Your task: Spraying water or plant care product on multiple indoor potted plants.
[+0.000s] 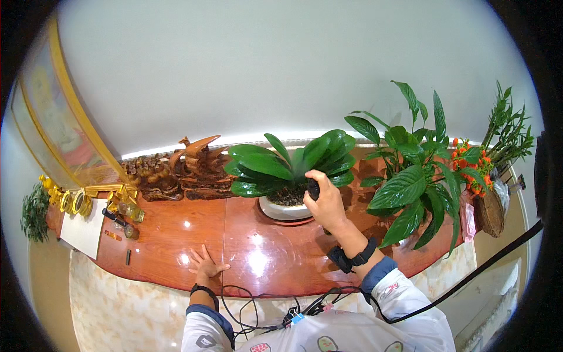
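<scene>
My right hand (327, 204) grips a black spray bottle head (313, 189); the rest of the bottle is mostly hidden behind the hand. A faint mist shows between it and the leaves. Right by this hand stands a potted plant with broad, glossy, wet-looking leaves (264, 165). Its white oval pot (281, 212) holds dark, chunky potting mix. Palm down with fingers spread, my left hand (206, 266) rests on the polished reddish wooden table (176, 229) near its front edge, holding nothing.
Right of the pot stands a large leafy plant (402, 187), with orange flowers (473, 167) beyond. A carved wooden ornament (198, 163) stands at the back left. Further left are a white sheet (83, 229), gold ornaments (79, 202) and a framed picture (66, 110). Black cables (253, 308) hang before me.
</scene>
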`<state>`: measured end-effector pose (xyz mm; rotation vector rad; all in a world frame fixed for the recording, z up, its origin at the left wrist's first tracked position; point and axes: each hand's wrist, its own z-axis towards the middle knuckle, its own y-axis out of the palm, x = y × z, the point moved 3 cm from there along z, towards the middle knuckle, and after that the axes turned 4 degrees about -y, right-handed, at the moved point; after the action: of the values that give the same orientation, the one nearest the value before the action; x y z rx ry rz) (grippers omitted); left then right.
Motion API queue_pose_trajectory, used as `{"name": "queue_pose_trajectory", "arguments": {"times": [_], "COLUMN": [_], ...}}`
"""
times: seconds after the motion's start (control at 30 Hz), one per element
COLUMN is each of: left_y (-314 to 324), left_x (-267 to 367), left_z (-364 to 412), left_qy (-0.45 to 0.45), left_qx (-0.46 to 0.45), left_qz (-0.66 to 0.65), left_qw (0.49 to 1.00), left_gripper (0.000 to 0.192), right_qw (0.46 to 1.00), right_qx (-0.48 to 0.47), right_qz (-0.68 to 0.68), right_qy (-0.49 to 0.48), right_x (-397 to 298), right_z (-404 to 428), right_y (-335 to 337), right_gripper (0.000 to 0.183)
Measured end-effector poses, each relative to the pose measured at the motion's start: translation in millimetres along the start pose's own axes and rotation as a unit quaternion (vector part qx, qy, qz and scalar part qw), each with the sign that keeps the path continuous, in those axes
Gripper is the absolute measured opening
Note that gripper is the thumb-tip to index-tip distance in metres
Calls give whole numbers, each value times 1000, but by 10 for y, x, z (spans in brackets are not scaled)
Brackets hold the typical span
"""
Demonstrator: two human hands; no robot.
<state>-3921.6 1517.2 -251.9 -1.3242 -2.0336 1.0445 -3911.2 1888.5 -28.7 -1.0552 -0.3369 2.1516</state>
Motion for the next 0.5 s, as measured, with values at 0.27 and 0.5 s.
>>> {"name": "queue_pose_trajectory", "arguments": {"times": [0.27, 0.5], "left_y": [71, -653], "left_x": [-22, -1131], "left_z": [-173, -1000], "left_qy": [131, 315], "left_qx": [94, 211], "left_qz": [-112, -566], "left_qw": [981, 733], "left_gripper": [104, 21], "right_qw": [998, 998], "right_qx": [12, 28], "right_qz": [-43, -33], "right_qy": [46, 48], "right_x": [-45, -585], "right_z": [-355, -590], "right_y": [-49, 82], "right_gripper": [54, 67]}}
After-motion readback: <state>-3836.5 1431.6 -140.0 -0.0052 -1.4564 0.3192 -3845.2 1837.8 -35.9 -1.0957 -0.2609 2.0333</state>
